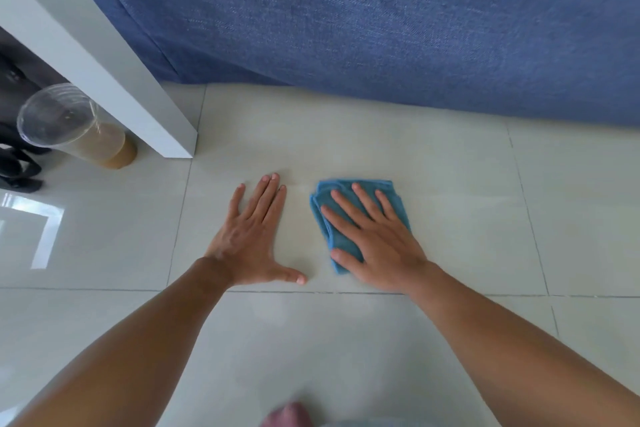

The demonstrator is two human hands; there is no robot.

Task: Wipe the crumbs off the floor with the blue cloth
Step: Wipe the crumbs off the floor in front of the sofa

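Right hand (pixel 375 239) lies flat, fingers spread, on the folded blue microfibre cloth (pixel 325 199); left hand (pixel 251 236) open on the pale glossy floor tile (pixel 450 218). Keep even pressure, overlap strokes.

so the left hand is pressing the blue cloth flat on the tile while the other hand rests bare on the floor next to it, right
Not quite: the hands are swapped. In the head view the right hand lies flat on the folded blue cloth, pressing it to the tile, while the left hand rests bare and spread on the floor beside it.
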